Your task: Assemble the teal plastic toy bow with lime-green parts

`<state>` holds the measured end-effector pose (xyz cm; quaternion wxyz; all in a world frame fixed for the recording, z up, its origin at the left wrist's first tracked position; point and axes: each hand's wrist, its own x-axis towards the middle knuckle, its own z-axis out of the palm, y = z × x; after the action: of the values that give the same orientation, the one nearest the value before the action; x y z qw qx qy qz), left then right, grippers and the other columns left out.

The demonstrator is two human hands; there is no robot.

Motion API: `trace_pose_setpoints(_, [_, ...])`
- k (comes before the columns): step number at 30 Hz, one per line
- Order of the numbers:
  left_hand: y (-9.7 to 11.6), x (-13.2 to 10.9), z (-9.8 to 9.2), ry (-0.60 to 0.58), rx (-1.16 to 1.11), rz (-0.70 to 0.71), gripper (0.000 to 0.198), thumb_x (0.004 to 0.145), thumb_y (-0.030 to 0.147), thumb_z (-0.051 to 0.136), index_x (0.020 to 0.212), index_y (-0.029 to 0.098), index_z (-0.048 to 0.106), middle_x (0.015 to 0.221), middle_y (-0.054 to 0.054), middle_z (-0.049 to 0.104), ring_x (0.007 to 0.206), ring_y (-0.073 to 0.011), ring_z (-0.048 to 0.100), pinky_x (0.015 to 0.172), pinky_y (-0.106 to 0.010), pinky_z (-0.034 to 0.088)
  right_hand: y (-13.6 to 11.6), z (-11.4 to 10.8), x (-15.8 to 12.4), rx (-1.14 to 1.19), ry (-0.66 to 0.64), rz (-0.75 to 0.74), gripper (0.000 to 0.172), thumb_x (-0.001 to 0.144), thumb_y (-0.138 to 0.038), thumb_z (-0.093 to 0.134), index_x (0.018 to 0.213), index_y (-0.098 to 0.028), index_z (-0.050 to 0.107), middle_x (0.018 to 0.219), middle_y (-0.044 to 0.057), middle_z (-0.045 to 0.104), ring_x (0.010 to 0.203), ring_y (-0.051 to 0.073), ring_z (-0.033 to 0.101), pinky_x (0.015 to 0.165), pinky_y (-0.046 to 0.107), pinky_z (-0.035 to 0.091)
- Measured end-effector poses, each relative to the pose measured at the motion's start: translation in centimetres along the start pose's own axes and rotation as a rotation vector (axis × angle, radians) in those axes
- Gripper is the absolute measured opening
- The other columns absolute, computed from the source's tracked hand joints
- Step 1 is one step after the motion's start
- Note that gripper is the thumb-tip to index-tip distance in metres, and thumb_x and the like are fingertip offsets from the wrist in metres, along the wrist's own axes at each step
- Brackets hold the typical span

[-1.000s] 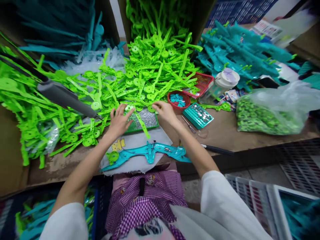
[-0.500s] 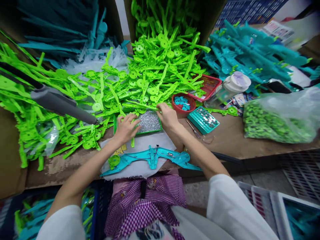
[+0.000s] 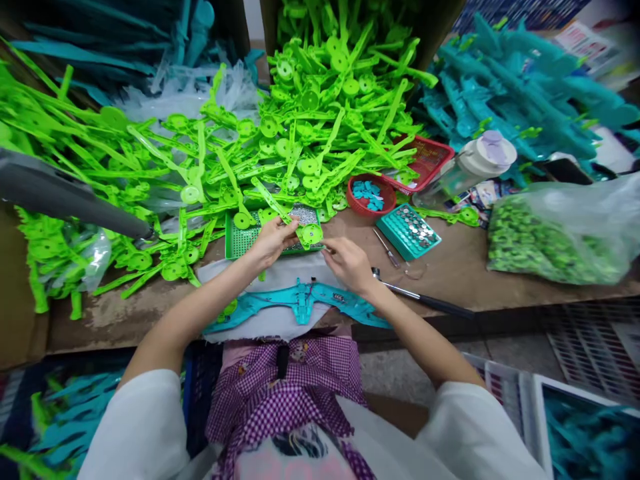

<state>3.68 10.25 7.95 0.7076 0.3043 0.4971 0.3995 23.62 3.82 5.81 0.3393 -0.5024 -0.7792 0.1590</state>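
Observation:
My left hand (image 3: 270,241) is closed round the shaft of a bright green plastic arm (image 3: 285,215) with a round disc end, held just above the green tray of small silver screws (image 3: 239,241). My right hand (image 3: 349,262) is pinched at the disc end of that same piece; whether a screw sits in its fingertips I cannot make out. Below both hands a teal bow-shaped part (image 3: 305,301) lies on a white cloth (image 3: 273,327) at the bench's front edge.
A big heap of green plastic arms (image 3: 300,127) covers the back of the bench, with teal parts (image 3: 515,87) at right. A red bowl of teal discs (image 3: 371,195), a teal tray of metal pieces (image 3: 409,231), a screwdriver (image 3: 425,300), a clear bag (image 3: 560,233) and a grey tool (image 3: 65,197) lie around.
Both hands drew back from the green pile toward me. The left hand lifted one green arm over the screw tray and the right hand came to its disc end.

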Motion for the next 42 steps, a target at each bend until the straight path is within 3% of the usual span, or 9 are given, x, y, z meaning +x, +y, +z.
trace_pose_setpoints(6, [0.4,-1.0,-0.5,-0.069,0.169,0.091,0.042,0.072,0.033,0.086,0.104,0.015,0.066,0.082,-0.003,0.069,0.072,-0.015,0.064,0.066,-0.026,0.052,2.2,-2.3,1.2,0.403,0.104,0.471,0.04,0.092,-0.055,0.054,0.103,-0.02,0.067,0.091,0.006,0.073,0.074,0.018,0.065,0.07,0.032,0.052])
trace_pose_setpoints(13, [2.9,1.8,-5.8,0.179,0.649,0.355,0.061,0.088,0.029,0.068,0.144,0.014,0.048,0.08,-0.004,0.066,0.074,-0.0192,0.064,0.072,-0.033,0.051,5.1,-2.6,7.2,0.054,0.093,0.458,0.023,0.091,-0.036,0.054,0.096,-0.02,0.07,0.086,0.01,0.075,0.082,0.026,0.069,0.081,0.038,0.051])
trace_pose_setpoints(17, [4.3,3.6,-8.2,0.285,0.892,0.398,0.069,0.087,0.033,0.065,0.148,0.009,0.044,0.079,-0.004,0.065,0.075,-0.0228,0.064,0.08,-0.04,0.052,5.0,-1.6,11.1,-0.025,0.147,0.433,0.027,0.095,-0.037,0.049,0.1,-0.02,0.07,0.097,0.012,0.076,0.093,0.028,0.07,0.088,0.042,0.051])
trace_pose_setpoints(22, [4.8,5.0,-8.4,0.39,1.022,0.444,0.064,0.087,0.033,0.062,0.143,0.006,0.049,0.094,-0.011,0.07,0.085,-0.0257,0.066,0.089,-0.043,0.051,2.7,0.8,17.9,-0.194,0.106,0.455,0.054,0.095,-0.05,0.056,0.134,-0.013,0.054,0.126,0.023,0.067,0.116,0.039,0.063,0.097,0.056,0.047])
trace_pose_setpoints(27, [4.9,5.2,-8.3,0.35,1.026,0.421,0.059,0.087,0.035,0.061,0.138,0.008,0.052,0.096,-0.011,0.071,0.084,-0.0254,0.066,0.086,-0.04,0.051,3.1,1.9,22.5,-0.26,-0.072,0.532,0.068,0.084,-0.051,0.072,0.133,-0.008,0.052,0.125,0.029,0.065,0.121,0.045,0.06,0.099,0.061,0.045])
trace_pose_setpoints(30, [4.9,5.1,-8.7,0.325,1.012,0.427,0.057,0.086,0.035,0.061,0.137,0.011,0.052,0.095,-0.01,0.07,0.082,-0.0244,0.066,0.083,-0.038,0.051,4.5,0.5,21.6,-0.165,0.007,0.484,0.065,0.08,-0.048,0.074,0.13,-0.012,0.055,0.117,0.023,0.069,0.115,0.042,0.062,0.097,0.059,0.047])
trace_pose_setpoints(35, [4.6,5.0,-9.0,0.328,1.029,0.45,0.058,0.087,0.036,0.061,0.138,0.011,0.051,0.094,-0.009,0.07,0.077,-0.023,0.065,0.083,-0.038,0.051,5.3,-2.5,15.0,0.09,0.121,0.355,0.062,0.09,-0.037,0.059,0.146,-0.019,0.04,0.106,0.011,0.07,0.091,0.027,0.067,0.085,0.043,0.054])
trace_pose_setpoints(38, [4.3,4.9,-8.5,0.346,1.095,0.502,0.056,0.088,0.036,0.06,0.138,0.013,0.05,0.097,-0.01,0.069,0.083,-0.0249,0.066,0.089,-0.041,0.05,3.5,-1.8,11.7,-0.097,0.128,0.328,0.048,0.093,-0.024,0.05,0.14,-0.018,0.048,0.118,0.016,0.067,0.101,0.03,0.066,0.088,0.045,0.052])
trace_pose_setpoints(42, [4.2,4.5,-7.7,0.386,1.171,0.592,0.06,0.087,0.034,0.06,0.14,0.008,0.047,0.108,-0.015,0.064,0.102,-0.0308,0.064,0.097,-0.048,0.048,1.1,0.2,12.1,-0.173,-0.053,0.212,0.036,0.096,-0.027,0.051,0.13,-0.018,0.059,0.129,0.019,0.062,0.104,0.03,0.066,0.088,0.043,0.053])
